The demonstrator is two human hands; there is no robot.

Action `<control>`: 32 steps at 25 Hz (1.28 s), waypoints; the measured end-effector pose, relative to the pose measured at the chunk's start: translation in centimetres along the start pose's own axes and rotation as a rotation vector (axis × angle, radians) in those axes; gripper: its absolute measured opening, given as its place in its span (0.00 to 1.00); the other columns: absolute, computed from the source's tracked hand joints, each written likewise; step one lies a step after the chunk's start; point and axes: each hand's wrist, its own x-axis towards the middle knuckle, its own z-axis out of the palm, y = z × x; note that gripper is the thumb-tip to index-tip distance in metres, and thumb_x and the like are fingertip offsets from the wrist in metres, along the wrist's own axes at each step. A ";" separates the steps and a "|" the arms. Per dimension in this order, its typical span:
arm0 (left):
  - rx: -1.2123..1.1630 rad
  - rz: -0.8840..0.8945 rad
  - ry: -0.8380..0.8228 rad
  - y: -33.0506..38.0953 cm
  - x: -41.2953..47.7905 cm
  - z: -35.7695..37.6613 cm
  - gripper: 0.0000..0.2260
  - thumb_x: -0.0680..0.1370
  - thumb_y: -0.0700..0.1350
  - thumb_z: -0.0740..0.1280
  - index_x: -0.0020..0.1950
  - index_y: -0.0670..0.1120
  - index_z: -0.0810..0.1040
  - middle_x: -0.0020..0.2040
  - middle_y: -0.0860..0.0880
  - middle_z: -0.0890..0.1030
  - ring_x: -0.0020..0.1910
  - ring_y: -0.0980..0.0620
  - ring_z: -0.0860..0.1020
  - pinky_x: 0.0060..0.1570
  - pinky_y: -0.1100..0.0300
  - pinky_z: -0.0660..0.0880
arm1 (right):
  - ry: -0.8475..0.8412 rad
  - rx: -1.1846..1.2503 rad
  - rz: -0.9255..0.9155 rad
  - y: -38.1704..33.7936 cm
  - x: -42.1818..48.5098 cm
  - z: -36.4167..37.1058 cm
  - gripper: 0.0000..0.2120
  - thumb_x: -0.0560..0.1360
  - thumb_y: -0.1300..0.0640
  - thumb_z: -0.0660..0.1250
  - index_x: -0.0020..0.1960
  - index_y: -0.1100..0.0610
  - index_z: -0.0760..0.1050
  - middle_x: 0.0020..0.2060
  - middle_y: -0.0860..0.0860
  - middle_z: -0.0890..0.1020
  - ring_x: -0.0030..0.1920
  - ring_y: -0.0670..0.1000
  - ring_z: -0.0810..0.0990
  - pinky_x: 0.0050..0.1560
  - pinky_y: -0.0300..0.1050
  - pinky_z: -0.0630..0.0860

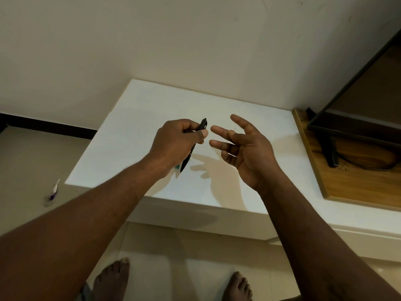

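Observation:
My left hand [175,144] grips a black click pen [202,124] above the white ledge [130,131]; its clip end sticks up past my thumb and its tip points down toward me. My right hand [243,146] is held palm up just right of the pen, fingers relaxed and spread. A very thin pale sliver, perhaps a spring or wire [230,135], lies across its fingers. A small teal piece [178,166] shows on the ledge under my left hand, mostly hidden.
A wooden board [355,183] sits on the ledge's right end, with a black metal frame [332,146] standing on it. A white and purple tube [54,190] lies on the floor at left. My bare feet [112,279] stand on the tiles below.

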 end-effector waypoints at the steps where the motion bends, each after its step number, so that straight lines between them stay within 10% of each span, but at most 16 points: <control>1: 0.001 0.002 0.000 0.0 0.0 0.0 0.06 0.79 0.55 0.72 0.49 0.54 0.86 0.43 0.56 0.87 0.48 0.51 0.84 0.55 0.47 0.81 | 0.007 0.022 0.012 0.1 0.1 -0.1 0.18 0.86 0.64 0.57 0.72 0.51 0.71 0.57 0.53 0.89 0.54 0.60 0.90 0.41 0.44 0.82; 16: 0.159 0.101 0.028 -1.2 0.6 -0.2 0.08 0.74 0.58 0.76 0.51 0.59 0.86 0.43 0.55 0.85 0.41 0.60 0.82 0.39 0.64 0.75 | 0.238 0.140 0.136 0.4 0.4 -0.6 0.04 0.80 0.60 0.71 0.54 0.55 0.83 0.50 0.51 0.91 0.48 0.52 0.90 0.39 0.40 0.81; 32: 0.274 0.290 0.086 -0.7 0.3 -0.4 0.06 0.74 0.52 0.78 0.50 0.58 0.86 0.43 0.59 0.85 0.49 0.56 0.79 0.48 0.58 0.74 | 0.246 0.040 -0.090 -0.3 0.1 -0.3 0.02 0.80 0.56 0.73 0.53 0.51 0.83 0.51 0.49 0.91 0.49 0.50 0.90 0.46 0.43 0.77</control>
